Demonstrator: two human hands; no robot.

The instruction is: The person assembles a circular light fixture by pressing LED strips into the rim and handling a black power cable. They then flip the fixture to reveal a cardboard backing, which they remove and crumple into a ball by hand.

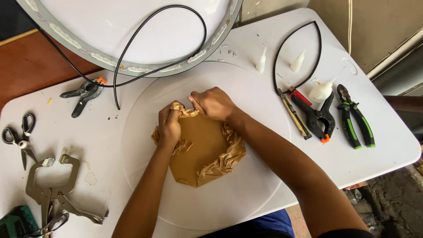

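A sheet of brown protective paper (200, 147), crumpled at its edges, lies in the middle of a round white disc (260, 176) on the table. My left hand (169, 128) grips the paper's crumpled left edge. Just above and to the right, my right hand (213, 103) pinches the paper's upper edge. The two hands almost touch at the paper's top corner.
A large round panel with a grey rim (132, 68) and a black cable (132, 42) lies at the back. Scissors (20, 139), locking pliers (53, 189) and a spring clamp (86, 93) sit left. A black clamp (317, 119), green-handled pliers (354, 117), a utility knife (294, 114) and glue nozzles (262, 61) sit right.
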